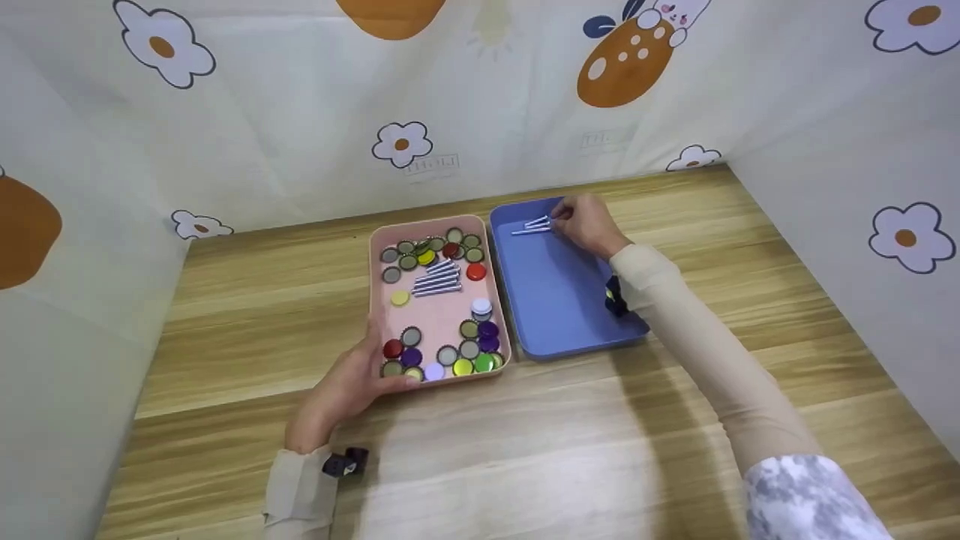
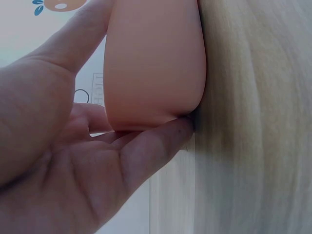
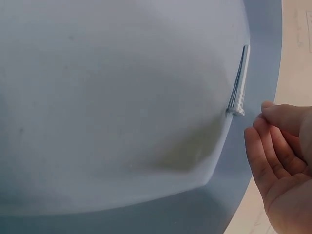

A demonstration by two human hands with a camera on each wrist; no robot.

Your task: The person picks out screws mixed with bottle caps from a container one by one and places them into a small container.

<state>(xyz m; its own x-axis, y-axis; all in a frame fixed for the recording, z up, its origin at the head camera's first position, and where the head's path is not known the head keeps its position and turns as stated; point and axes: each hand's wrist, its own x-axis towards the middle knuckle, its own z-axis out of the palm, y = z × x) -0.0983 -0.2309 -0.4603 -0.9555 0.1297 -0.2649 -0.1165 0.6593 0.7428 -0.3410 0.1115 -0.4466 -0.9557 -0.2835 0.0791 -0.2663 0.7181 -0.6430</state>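
A wood-grained counter (image 1: 480, 480) fills the foreground. Nearest on it, the left grip (image 1: 352, 382) is curled round the near left corner of a pink tray (image 1: 435, 319), thumb along the front edge. Inside are bottle caps (image 1: 469, 349), roughly thirty, overlapping too much for an exact count, and a sheaf of about six or seven silver nails (image 1: 437, 283) pointing left. Beside it sits one blue tray (image 1: 559, 300); near its far edge lie a few loose nails (image 1: 531, 231), at least two. They run left to right, head ends just left of the right grip (image 1: 592, 225), the nearer hand by far. Its fingers are half bent, thumb close to forefinger, with nothing visible between. Behind hangs one flower-printed cloth (image 1: 300, 150).
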